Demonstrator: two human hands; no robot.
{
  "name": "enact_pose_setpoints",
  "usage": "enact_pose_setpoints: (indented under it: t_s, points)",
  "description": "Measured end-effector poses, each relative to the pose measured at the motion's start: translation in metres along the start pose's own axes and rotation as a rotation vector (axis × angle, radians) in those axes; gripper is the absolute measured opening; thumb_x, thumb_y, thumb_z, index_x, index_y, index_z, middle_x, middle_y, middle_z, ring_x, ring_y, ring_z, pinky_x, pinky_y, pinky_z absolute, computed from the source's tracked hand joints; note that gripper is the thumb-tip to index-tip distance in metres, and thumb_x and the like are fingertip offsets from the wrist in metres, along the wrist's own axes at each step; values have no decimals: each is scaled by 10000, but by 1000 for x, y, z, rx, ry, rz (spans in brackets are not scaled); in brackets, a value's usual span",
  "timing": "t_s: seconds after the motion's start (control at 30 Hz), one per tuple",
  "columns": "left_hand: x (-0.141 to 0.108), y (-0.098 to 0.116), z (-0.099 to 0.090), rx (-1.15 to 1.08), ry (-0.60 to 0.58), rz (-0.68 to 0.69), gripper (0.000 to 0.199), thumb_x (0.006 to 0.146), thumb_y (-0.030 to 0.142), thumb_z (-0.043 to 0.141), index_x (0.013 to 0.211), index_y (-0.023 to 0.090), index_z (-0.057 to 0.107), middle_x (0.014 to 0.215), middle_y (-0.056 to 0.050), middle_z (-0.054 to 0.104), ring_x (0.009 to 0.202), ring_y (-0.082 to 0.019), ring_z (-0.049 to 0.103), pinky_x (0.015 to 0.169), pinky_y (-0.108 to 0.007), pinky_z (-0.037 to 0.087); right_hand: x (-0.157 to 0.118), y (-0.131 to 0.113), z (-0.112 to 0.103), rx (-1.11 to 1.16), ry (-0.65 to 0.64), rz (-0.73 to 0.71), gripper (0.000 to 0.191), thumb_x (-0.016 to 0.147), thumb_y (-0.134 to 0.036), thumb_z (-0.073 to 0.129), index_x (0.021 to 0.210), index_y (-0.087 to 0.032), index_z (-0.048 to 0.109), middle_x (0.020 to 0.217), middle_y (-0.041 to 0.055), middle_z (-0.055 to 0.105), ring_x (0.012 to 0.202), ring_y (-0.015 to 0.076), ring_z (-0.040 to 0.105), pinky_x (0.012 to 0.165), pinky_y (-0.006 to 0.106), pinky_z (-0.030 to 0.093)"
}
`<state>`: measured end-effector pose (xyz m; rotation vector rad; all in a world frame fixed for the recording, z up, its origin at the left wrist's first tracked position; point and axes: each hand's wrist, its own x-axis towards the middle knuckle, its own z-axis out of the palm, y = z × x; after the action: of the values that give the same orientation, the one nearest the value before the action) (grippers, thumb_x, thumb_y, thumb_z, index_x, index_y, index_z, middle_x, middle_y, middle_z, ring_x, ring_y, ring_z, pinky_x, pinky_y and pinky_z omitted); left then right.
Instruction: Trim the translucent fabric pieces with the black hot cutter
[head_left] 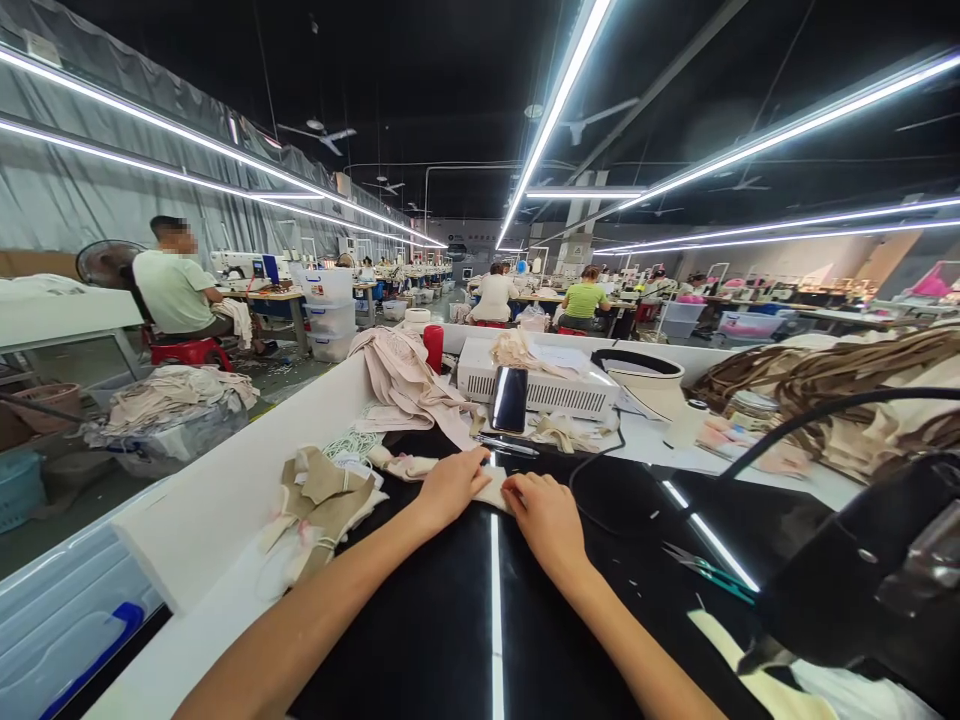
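Note:
A small cream fabric piece (493, 490) lies near the middle of the glossy black work surface (427, 620). My left hand (454, 488) pinches its left part, fingers bent and pressed together. At its right end my right hand (546, 512) holds it between thumb and curled fingers. Another cream strip with a pinkish patch (405, 465) lies just left of my left hand. Beyond my hands are a pen (508, 444) and a phone (509, 400), which leans against a white box (540, 378).
Beige fabric scraps (326, 505) lie at the left. Green-handled scissors (712, 572) and a dark machine (862, 560) stand at the right, with a black cable (817, 408) arching over. A red thread spool (433, 348) is behind. Seated people work farther off.

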<state>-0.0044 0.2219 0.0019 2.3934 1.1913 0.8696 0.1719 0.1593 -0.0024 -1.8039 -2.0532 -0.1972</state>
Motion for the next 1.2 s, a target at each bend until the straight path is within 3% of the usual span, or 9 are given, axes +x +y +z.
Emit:
enact_pose_setpoints:
  t_s: [0.13, 0.27, 0.33, 0.5, 0.63, 0.8, 0.9, 1.03, 1.2]
  points:
    - [-9, 2, -1, 95, 69, 49, 299, 1048, 390, 649, 1268, 190, 677, 1312, -81, 672, 1114, -270, 688, 953, -443, 604, -1, -7, -3, 31, 39, -6, 267, 1028, -352, 673, 1238, -186, 684, 1270, 88, 702, 1084, 234, 707, 944, 456, 608]
    - [-10, 2, -9, 165, 110, 111, 290, 1042, 366, 664, 1270, 187, 669, 1309, -100, 673, 1134, -256, 684, 976, -470, 593, -16, -28, -24, 131, 87, -73, 149, 1022, -273, 673, 1134, -183, 712, 1236, 83, 716, 1155, 253, 678, 1020, 491, 555]
    - [-9, 2, -15, 177, 122, 147, 270, 1034, 317, 668, 1251, 158, 668, 1271, -101, 686, 1170, -274, 674, 1024, -517, 561, -36, -42, -39, 204, 69, -150, 83, 1008, -188, 670, 1049, -209, 739, 1182, 94, 749, 1155, 264, 670, 1029, 449, 526]
    - [-16, 8, -26, 162, 122, 272, 259, 1051, 250, 505, 1218, 169, 686, 1234, -131, 711, 1197, -321, 642, 1089, -554, 501, -114, -54, -68, 379, -51, -338, 52, 960, -238, 756, 991, -279, 748, 1024, -59, 798, 978, 124, 729, 930, 234, 513]
    - [-43, 26, -28, 157, 67, 390, 292, 1087, 297, 441, 1213, 200, 686, 1193, -95, 732, 1118, -287, 676, 1010, -477, 539, -175, -19, -91, 548, -148, -373, 83, 922, -174, 769, 933, -256, 769, 896, -47, 815, 830, 127, 738, 799, 215, 515]
    - [-83, 66, -14, 196, -16, 604, 295, 1130, 256, 392, 1215, 219, 672, 1098, -48, 750, 971, -221, 716, 871, -362, 546, -218, 60, -127, 500, -114, 119, 197, 1035, -316, 590, 944, -259, 756, 871, 10, 765, 804, 178, 711, 734, 269, 537]
    - [-103, 97, 1, 180, -72, 711, 306, 1137, 207, 356, 1177, 205, 659, 983, -26, 743, 803, -186, 693, 755, -328, 516, -231, 97, -136, 383, -60, 262, 232, 1047, -389, 551, 1032, -272, 750, 964, 39, 757, 854, 212, 716, 747, 310, 550]
    - [-118, 137, 24, 104, -174, 802, 274, 1124, 172, 372, 1143, 199, 644, 864, -1, 705, 699, -179, 646, 643, -325, 457, -239, 113, -127, 282, -76, 247, 215, 1034, -394, 584, 1156, -281, 720, 1051, 50, 741, 905, 230, 724, 779, 333, 564]
    - [-119, 166, 49, 102, -258, 806, 192, 1063, 137, 497, 1154, 197, 655, 867, -3, 709, 724, -198, 673, 639, -334, 455, -238, 107, -108, 280, -77, 221, 299, 1073, -374, 464, 1022, -267, 739, 1012, 64, 729, 939, 255, 709, 807, 374, 547]
